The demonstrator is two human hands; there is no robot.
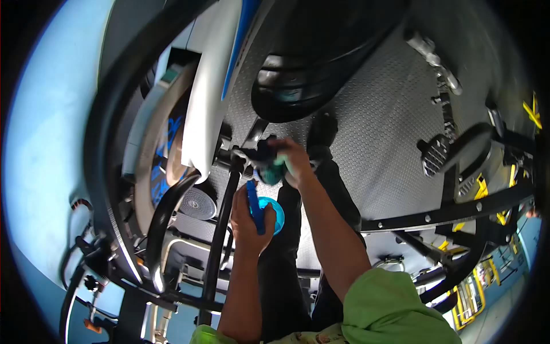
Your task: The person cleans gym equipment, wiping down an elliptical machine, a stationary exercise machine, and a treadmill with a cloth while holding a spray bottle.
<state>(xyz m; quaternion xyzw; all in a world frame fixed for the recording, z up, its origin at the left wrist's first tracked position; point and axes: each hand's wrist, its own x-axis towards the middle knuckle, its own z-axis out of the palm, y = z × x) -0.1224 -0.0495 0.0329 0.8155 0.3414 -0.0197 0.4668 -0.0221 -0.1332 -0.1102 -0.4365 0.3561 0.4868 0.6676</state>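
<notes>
My left hand (250, 223) is wrapped round a blue object (255, 207), with a round light-blue piece (271, 216) beside and partly behind its fingers. Further forward, my right hand (292, 163) is closed on a dark green cloth-like item (271, 172), blurred by motion. That item lies against a black part (266, 150) of the machine, next to a vertical black bar (223, 241). Whether the blue object and the light-blue piece are joined cannot be made out.
A white and blue machine panel (200, 114) stands at the left, near a round grey disc (198, 203). Ahead is a large black housing (292, 86) over the textured grey floor (389, 126). At the right are a pedal (435, 156), a curved black rail (458, 209) and yellow frames (471, 298).
</notes>
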